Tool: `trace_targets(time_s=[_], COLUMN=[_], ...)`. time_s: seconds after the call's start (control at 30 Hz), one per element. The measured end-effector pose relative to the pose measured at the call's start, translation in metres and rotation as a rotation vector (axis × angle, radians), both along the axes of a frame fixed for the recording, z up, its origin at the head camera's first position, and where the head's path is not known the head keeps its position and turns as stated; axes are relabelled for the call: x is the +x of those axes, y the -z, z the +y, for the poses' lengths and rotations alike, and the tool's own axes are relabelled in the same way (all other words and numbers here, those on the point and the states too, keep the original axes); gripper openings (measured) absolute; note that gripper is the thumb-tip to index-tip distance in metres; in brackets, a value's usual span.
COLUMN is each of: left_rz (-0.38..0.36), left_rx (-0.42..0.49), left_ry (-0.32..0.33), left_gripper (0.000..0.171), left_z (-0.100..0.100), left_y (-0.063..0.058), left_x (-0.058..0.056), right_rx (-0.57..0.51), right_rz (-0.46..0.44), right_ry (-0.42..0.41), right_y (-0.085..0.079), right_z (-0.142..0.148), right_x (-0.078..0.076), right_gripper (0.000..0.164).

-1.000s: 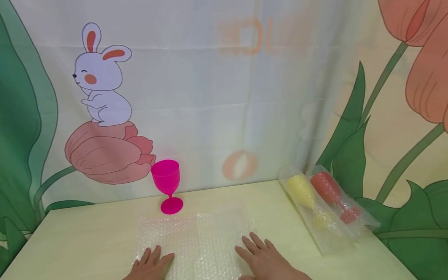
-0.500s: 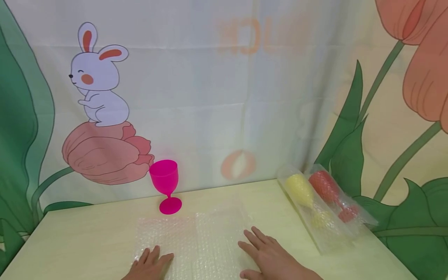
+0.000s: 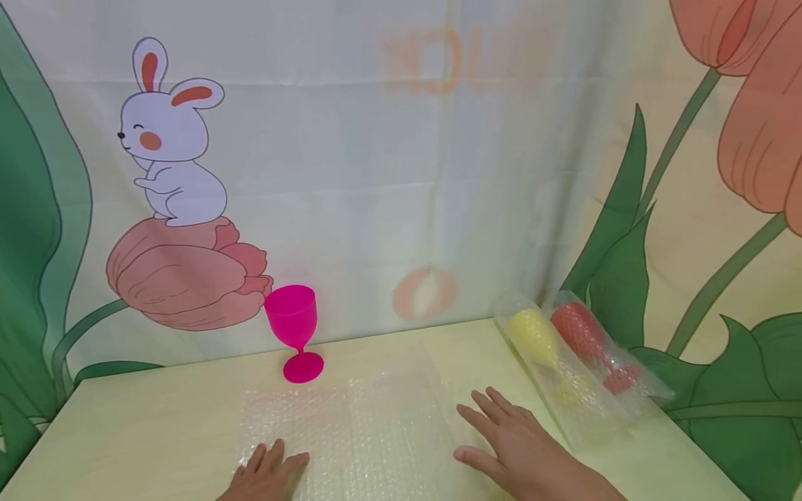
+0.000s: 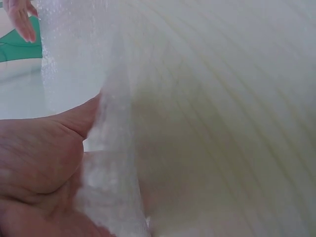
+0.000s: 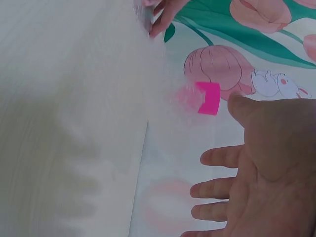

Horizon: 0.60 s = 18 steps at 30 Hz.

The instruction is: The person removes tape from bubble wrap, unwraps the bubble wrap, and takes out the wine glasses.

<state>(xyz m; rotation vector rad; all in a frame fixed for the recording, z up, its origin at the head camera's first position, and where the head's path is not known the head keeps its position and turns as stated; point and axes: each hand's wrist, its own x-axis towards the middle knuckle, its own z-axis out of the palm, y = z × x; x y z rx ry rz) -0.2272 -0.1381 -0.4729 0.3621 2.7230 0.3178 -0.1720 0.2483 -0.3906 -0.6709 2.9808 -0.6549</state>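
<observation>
A sheet of clear bubble wrap (image 3: 351, 431) lies flat on the pale table in the head view. On its left part rests my left hand (image 3: 266, 473), fingers spread. The left wrist view has the wrap's edge (image 4: 111, 163) at the thumb and over the fingers. My right hand (image 3: 526, 449) is spread beside the wrap's right side, and the right wrist view finds its palm (image 5: 266, 182) bare. Behind the wrap stands an upright magenta plastic goblet (image 3: 293, 320); in the right wrist view its bowl (image 5: 212, 98) shows partly through the wrap.
At the right edge of the table (image 3: 156, 431) lie a yellow goblet (image 3: 535, 334) and a red goblet (image 3: 579, 330), each in bubble wrap and on its side. A curtain (image 3: 351, 174) printed with a rabbit and tulips hangs behind the table.
My right hand has moved right, off the bubble wrap, and its fingers have spread wider. The left hand stays in place on the wrap. The head view has shifted slightly.
</observation>
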Motion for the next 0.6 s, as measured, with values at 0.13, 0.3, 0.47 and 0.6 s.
trace_targets(time_s=[0.13, 0.3, 0.47, 0.6], left_rz=[0.004, -0.008, -0.022, -0.02], left_rx=[0.012, 0.015, 0.018, 0.014], left_ry=[0.016, 0.014, 0.007, 0.007], left_gripper=[0.095, 0.096, 0.095, 0.096], left_z=[-0.003, -0.003, -0.002, -0.002], left_y=[0.0, -0.001, -0.004, -0.005], left_x=[0.0, 0.0, 0.001, 0.002], right_rx=[-0.009, 0.012, 0.094, 0.139], right_rz=[0.002, 0.017, 0.035, 0.071], right_ry=[0.026, 0.069, 0.148, 0.168], right_y=[-0.002, -0.001, 0.002, 0.005], right_z=[0.01, 0.027, 0.041, 0.052], right_x=[-0.003, -0.011, -0.019, -0.025], right_gripper=[0.072, 0.069, 0.069, 0.07])
